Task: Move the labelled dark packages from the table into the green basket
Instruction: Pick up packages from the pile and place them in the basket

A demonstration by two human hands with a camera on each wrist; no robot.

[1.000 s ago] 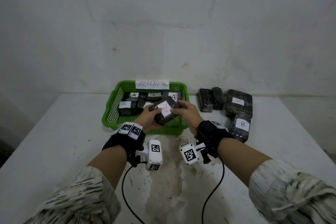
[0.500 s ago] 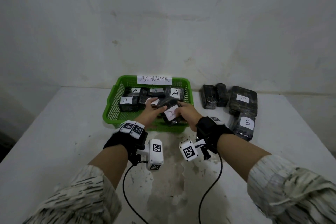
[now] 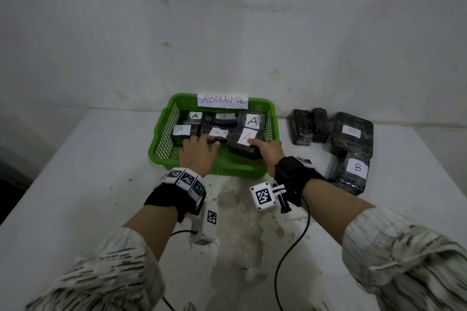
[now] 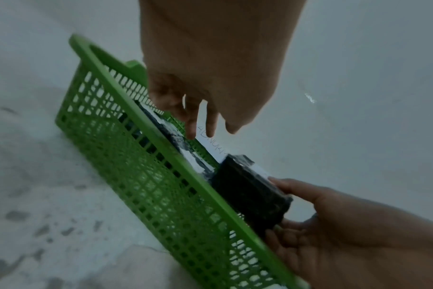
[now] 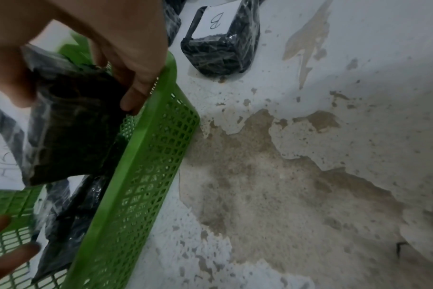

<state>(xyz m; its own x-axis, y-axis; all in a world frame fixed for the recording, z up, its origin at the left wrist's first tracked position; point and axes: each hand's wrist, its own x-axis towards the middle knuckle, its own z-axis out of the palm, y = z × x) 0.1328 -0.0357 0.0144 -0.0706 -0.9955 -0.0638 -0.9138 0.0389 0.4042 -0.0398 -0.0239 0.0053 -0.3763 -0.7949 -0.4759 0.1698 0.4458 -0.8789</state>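
Dark package with a red A label (image 3: 244, 143) sits tilted in the near right part of the green basket (image 3: 161, 139), gripped at its near end by the right hand (image 3: 268, 151), thumb on top and fingers curled beneath. Left hand (image 3: 198, 151) hangs over the basket with fingers spread, holding nothing. Five other A packages (image 3: 223, 118) lie inside. On the table (image 3: 75, 171), the B package (image 3: 353, 171) rests to the right.

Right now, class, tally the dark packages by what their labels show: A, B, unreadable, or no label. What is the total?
A-labelled packages, all in the green basket: 6
B-labelled package: 1
Package with an unreadable label: 1
Packages showing no label: 2
Total: 10
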